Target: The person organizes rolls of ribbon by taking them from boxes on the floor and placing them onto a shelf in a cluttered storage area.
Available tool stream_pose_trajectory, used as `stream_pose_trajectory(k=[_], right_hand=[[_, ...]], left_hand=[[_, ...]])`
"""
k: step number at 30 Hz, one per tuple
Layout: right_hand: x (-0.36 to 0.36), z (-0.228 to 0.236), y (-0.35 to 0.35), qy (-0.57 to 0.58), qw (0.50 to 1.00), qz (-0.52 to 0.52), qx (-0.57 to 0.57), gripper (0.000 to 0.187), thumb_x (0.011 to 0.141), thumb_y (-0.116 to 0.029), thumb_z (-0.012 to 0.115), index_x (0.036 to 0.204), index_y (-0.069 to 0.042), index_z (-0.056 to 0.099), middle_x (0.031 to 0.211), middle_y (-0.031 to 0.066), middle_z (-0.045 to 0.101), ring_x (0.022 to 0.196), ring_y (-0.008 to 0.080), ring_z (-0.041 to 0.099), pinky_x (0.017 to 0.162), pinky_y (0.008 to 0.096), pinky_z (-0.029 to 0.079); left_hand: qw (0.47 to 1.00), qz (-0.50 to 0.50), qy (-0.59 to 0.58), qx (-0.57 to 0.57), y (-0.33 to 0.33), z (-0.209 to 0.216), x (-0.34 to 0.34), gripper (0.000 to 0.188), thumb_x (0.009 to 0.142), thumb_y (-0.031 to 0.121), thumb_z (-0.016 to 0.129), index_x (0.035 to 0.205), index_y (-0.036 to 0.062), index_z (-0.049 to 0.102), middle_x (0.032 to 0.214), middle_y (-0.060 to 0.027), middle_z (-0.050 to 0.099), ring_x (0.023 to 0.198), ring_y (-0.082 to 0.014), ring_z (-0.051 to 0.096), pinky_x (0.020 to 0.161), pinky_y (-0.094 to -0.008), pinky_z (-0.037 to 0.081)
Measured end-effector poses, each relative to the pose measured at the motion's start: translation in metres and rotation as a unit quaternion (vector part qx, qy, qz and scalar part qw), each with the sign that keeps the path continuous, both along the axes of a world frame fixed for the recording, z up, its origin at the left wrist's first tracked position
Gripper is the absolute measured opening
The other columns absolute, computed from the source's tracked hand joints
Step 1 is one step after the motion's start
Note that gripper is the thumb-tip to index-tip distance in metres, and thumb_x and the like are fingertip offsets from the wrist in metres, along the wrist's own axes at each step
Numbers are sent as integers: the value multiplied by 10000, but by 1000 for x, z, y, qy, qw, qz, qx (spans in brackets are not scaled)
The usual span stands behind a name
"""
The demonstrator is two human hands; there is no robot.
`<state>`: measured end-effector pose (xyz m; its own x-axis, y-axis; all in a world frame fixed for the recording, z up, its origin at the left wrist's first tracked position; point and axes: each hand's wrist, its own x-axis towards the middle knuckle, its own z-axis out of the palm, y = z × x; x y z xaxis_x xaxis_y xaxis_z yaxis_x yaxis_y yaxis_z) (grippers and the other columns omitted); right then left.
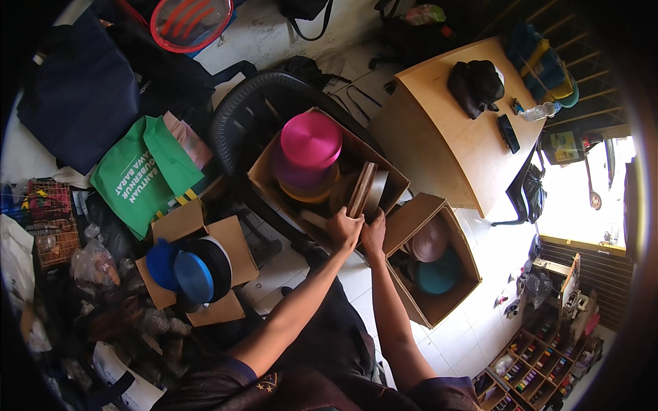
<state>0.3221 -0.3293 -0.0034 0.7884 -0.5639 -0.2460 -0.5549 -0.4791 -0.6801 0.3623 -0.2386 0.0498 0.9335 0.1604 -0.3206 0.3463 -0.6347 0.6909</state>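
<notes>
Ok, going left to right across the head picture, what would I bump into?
Green bag → pink roll → brown roll → teal roll → phone → bottle.

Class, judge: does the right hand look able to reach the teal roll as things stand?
Likely yes: the cardboard box holding the teal roll is open, close to the right hand, though its side stands between and that hand is at other rolls.
</notes>
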Motion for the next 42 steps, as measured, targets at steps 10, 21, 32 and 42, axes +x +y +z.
stream_pose_trajectory(k=[10, 21, 32, 42], right_hand=[[-1, 7, 8, 7, 980, -76, 183, 724, 865, -481, 602, 1353, 22, 423, 1329, 234, 508, 1249, 339, 479, 1055, 377, 346], [13, 27, 71, -56, 623, 19, 780, 674, 916, -536, 499, 1403, -84, 384, 1392, 122, 459, 1268, 313, 437, 1085, 472, 317], [8, 137, 168, -229, 699, 123, 666, 589, 943, -420, 520, 1417, -133, 323, 1361, 75, 448, 1248, 233, 443, 1049, 407, 368], [-38, 297, 260, -196, 515, 247, 797, 595, 948, -450, 489, 1388, -61, 394, 1371, 117, 462, 1236, 268, 449, 1053, 431, 346]], left_hand=[[990, 51, -111, -65, 78, 62, -20, 356, 559, 255, 862, 642, -2, 630, 643, -186, 639, 574, -311, 641, 570, -382, 484], [962, 114, -92, -229, 170, 149, -23, 301, 621, 124, 857, 842, -29, 723, 770, -108, 719, 682, -135, 681, 656, -259, 534], [914, 206, -216, -274, 263, 222, -115, 388, 617, 63, 861, 949, -56, 699, 869, -102, 714, 737, -116, 660, 690, -256, 541], [838, 233, -464, -169, 307, 360, -248, 473, 663, 182, 860, 1016, -52, 650, 916, -121, 687, 846, -132, 646, 761, -289, 530]])
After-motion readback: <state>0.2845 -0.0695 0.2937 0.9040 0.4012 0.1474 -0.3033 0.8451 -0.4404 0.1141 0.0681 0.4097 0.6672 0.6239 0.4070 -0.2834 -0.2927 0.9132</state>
